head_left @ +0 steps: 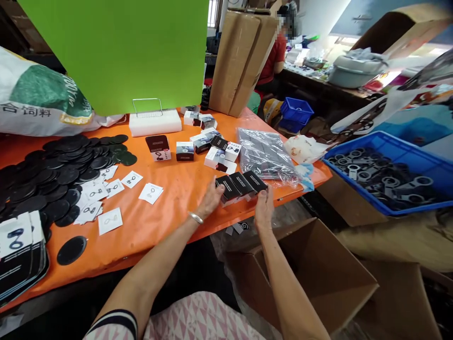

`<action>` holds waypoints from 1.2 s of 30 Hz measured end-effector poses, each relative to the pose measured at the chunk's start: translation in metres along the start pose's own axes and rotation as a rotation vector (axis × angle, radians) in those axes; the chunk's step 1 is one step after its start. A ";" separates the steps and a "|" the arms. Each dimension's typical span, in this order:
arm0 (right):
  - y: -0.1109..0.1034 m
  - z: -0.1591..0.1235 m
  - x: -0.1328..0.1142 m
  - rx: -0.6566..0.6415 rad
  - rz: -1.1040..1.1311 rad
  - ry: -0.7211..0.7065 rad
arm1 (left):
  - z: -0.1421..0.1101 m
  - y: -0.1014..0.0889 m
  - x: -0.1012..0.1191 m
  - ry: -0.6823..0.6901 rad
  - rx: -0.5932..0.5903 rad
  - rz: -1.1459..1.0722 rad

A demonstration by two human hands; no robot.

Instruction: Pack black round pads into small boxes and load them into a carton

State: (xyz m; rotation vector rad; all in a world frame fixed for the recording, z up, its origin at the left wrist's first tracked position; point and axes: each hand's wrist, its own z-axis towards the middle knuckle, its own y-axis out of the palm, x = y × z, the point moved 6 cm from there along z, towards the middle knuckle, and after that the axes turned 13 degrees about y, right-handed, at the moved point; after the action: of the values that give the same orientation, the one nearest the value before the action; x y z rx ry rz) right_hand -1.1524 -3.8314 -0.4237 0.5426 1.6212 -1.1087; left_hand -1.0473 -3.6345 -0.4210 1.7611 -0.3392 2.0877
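Three small black-and-white product boxes [239, 185] stand in a row at the table's front edge, squeezed between my two hands. At the row's left end, my left hand [211, 198] presses with its fingers and thumb. My right hand [264, 208] grips the right end, its fingers partly hidden behind the last box. Just beyond lie more small boxes [221, 159], some on their sides. One box with a raised dark flap [158, 148] stands farther left, beside a closed box [185, 151]. A clear plastic bag of flat grey pieces [265, 156] lies right behind the held row.
Black discs [67, 172] and printed leaflets [110, 220] cover the orange table's [170, 226] left side. A green board [123, 52] rises behind. Below right sit an open carton [318, 274] and a blue crate [392, 210] of dark ring-ended parts. A person [274, 59] sits farther back.
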 end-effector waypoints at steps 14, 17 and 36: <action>-0.010 -0.006 0.065 0.150 0.164 -0.027 | 0.086 -0.169 0.058 0.168 0.704 0.980; -0.008 -0.003 0.069 0.171 0.135 -0.048 | 0.113 -0.214 0.076 0.122 0.679 1.123; 0.040 -0.153 -0.054 -0.426 0.008 -0.392 | -0.041 -0.207 0.116 0.199 -0.083 0.256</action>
State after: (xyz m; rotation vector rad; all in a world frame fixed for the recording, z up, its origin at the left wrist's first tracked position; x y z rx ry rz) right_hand -1.1790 -3.6707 -0.3865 0.0453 1.4452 -0.7700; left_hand -1.0086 -3.4157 -0.3274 1.5129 -0.6110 2.3646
